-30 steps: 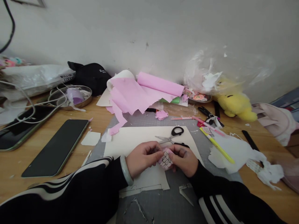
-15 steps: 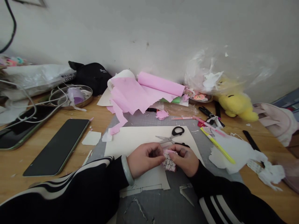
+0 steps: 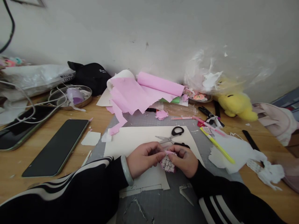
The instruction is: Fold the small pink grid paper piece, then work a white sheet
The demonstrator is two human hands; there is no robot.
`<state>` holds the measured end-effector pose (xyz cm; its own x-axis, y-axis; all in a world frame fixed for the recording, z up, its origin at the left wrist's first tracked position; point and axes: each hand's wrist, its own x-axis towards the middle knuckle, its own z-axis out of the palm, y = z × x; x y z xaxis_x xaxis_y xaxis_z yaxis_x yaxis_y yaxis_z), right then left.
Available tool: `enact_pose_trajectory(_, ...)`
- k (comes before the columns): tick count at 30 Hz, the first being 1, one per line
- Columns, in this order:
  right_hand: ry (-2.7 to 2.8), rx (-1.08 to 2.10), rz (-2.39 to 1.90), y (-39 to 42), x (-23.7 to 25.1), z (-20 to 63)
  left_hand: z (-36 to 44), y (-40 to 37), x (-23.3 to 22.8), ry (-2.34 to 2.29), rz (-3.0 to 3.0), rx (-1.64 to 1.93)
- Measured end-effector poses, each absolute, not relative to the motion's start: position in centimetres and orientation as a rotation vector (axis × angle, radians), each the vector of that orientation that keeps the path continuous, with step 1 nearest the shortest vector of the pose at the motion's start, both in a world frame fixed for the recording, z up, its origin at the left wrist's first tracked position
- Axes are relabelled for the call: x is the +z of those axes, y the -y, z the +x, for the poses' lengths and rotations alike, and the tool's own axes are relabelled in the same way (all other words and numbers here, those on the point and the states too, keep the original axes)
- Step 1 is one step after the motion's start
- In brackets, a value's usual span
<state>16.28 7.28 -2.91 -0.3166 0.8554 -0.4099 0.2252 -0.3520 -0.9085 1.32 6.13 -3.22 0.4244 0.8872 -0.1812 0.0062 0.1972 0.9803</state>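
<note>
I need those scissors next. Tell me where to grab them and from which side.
Take the scissors by the black handle loops, probably from the far right. They lie flat on the cream card, loops at the far end and closed blades pointing left toward the left hand. The nearer loop sits close behind the right hand, which pinches the pink patterned piece with the left.

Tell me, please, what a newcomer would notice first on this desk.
Probably the two hands at the front centre: the left hand and the right hand pinch a small pink piece with black lines over a cream sheet. Just behind them lie black-handled scissors. Further back, pink paper sprawls by the wall, and a yellow plush toy sits at the right.
</note>
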Motion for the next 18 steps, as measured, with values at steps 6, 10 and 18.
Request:
enact_pose_trajectory(6, 1.399, 1.705, -1.449, -7.19, -2.88, 16.19, 1.42, -6.13, -3.02, -0.957, 1.251, 0.765)
enact_pose_trajectory(10, 1.431, 1.683, -1.433, -7.11, -2.9, 16.14, 1.33, -6.13, -3.32, -0.977, 1.31, 0.761)
enact_pose_trajectory(18, 1.473, 1.721, -1.42, -7.26, -3.23, 16.45, 1.32, -6.11, -3.13, -0.966, 1.225, 0.776)
